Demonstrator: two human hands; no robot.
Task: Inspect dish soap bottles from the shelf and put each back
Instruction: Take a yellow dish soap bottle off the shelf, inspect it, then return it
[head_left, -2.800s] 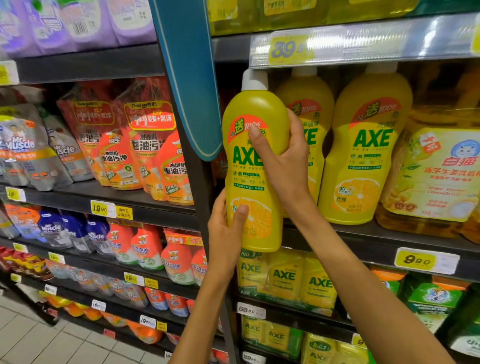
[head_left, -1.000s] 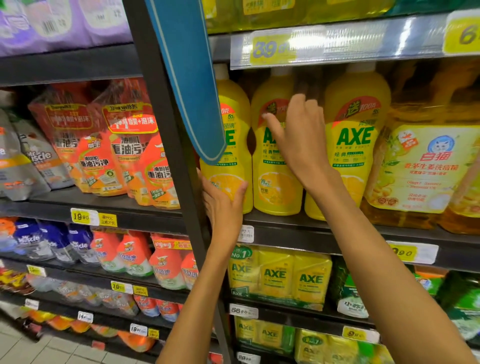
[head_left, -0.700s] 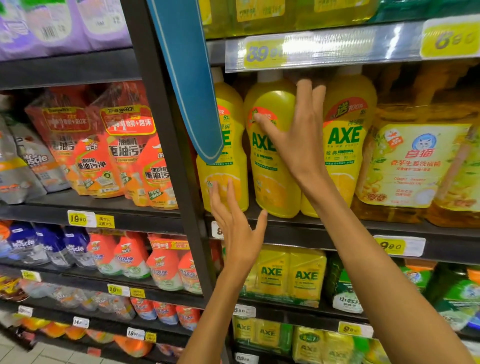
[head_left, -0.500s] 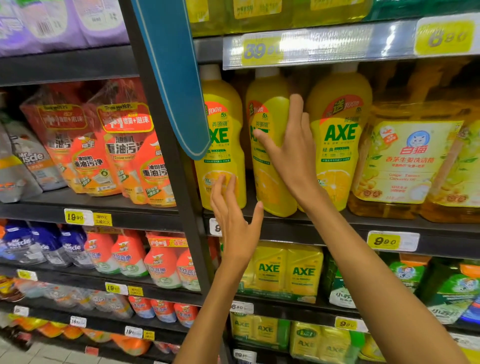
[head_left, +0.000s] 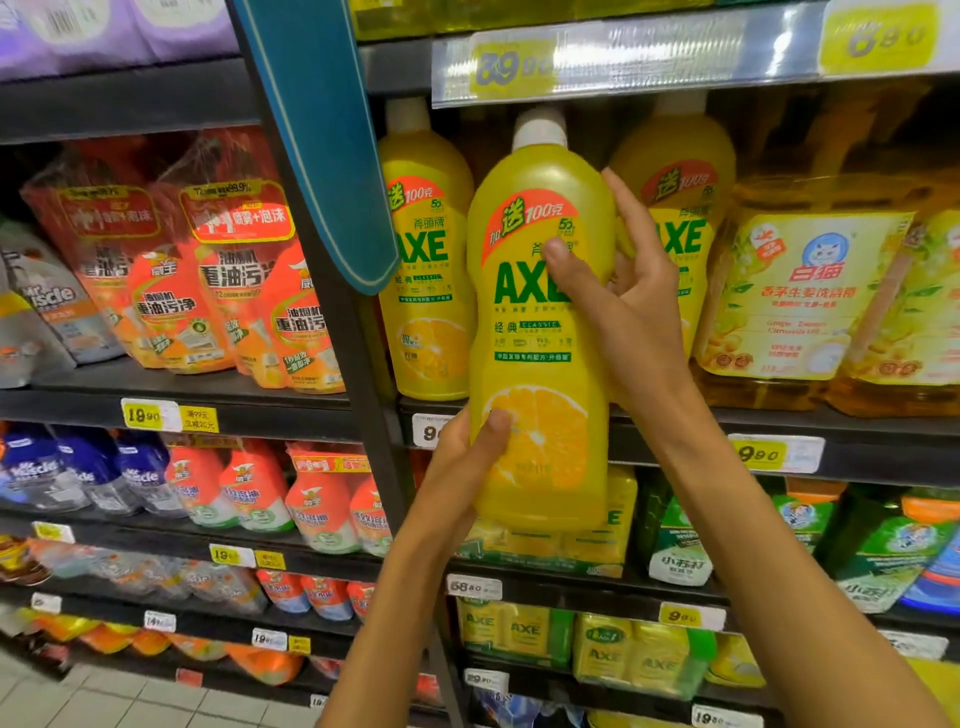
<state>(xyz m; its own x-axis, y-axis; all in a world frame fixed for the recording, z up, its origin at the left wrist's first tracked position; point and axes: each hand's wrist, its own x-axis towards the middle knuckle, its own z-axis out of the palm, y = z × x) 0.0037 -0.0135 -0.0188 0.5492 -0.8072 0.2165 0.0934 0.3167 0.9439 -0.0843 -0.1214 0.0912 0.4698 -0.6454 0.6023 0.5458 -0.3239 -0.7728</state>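
A yellow AXE dish soap bottle (head_left: 535, 374) with a white cap is held upright in front of the shelf, label toward me. My right hand (head_left: 623, 306) grips its upper right side, thumb across the label. My left hand (head_left: 457, 467) holds the bottom left, thumb on the orange picture. Two more AXE bottles stand on the shelf (head_left: 675, 421): one to the left (head_left: 423, 270), one partly hidden behind my right hand (head_left: 685, 208).
A dark upright post (head_left: 332, 364) with a teal hanging sign (head_left: 327, 130) divides the shelving. Big amber soap jugs (head_left: 800, 296) stand to the right. Orange refill pouches (head_left: 208, 280) fill the left bay. AXE multipacks (head_left: 618, 654) sit on lower shelves.
The first bottle went back on the shelf at the left. My right hand took the middle bottle and pulled it out off the shelf; my left hand rose to hold its base.
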